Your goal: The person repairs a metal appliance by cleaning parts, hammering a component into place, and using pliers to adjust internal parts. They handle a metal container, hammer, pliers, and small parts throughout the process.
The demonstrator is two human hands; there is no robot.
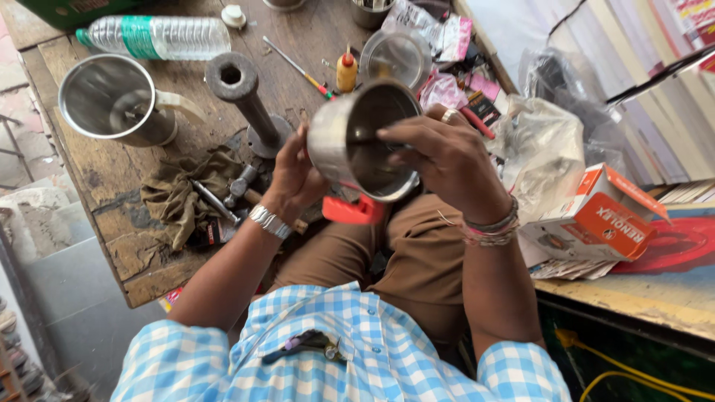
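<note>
I have the steel jar (365, 141) up over my lap, near the counter (112, 179) edge. My left hand (294, 175) grips its far-left side, fingers closed round the wall. My right hand (443, 160) curls over the rim, fingertips reaching inside. I'd judge it best to keep the left grip firm and work slowly, as the inside is dark.

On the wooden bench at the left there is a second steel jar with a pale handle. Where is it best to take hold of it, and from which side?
Probably by the pale handle, coming from the right. The steel jar stands mouth-up on the wooden bench, and the handle sticks out clear towards the metal post. The round wall is wide and smooth, so it is harder to grip.
</note>
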